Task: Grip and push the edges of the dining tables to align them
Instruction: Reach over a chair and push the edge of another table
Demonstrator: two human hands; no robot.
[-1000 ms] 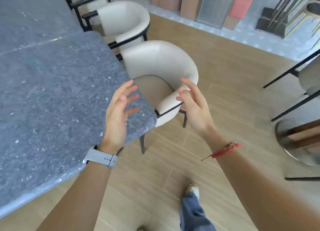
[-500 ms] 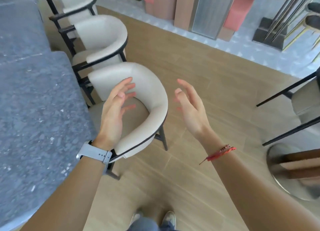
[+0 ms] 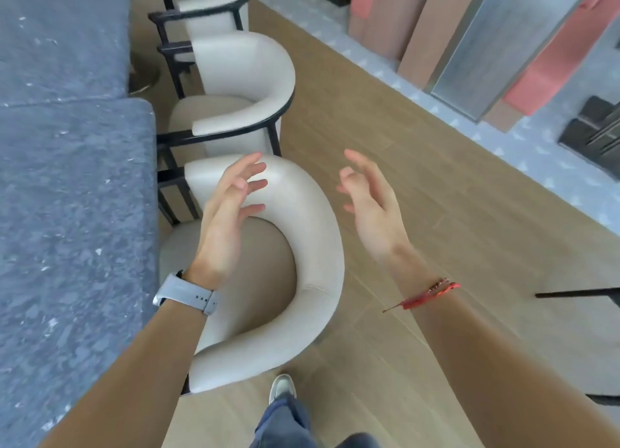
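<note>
A grey stone dining table (image 3: 73, 233) fills the left side, and a second grey table (image 3: 63, 41) butts against its far end along a visible seam. My left hand (image 3: 224, 209), with a grey watch on the wrist, hovers open above the nearest cream chair (image 3: 322, 246), to the right of the table edge and not touching it. My right hand (image 3: 369, 202), with a red cord on the wrist, is raised open over the wooden floor. Both hands hold nothing.
Two more cream chairs (image 3: 248, 78) with black frames stand tucked along the tables' right side. Wooden floor (image 3: 402, 145) stretches to the right. Pink and brown panels (image 3: 436, 28) stand at the back, and a black chair leg (image 3: 577, 293) pokes in at right.
I have walked forward along the tables' right side; the table corner slid out of view to the left and the nearest chair came under my hands. Both hands stayed open and raised.
</note>
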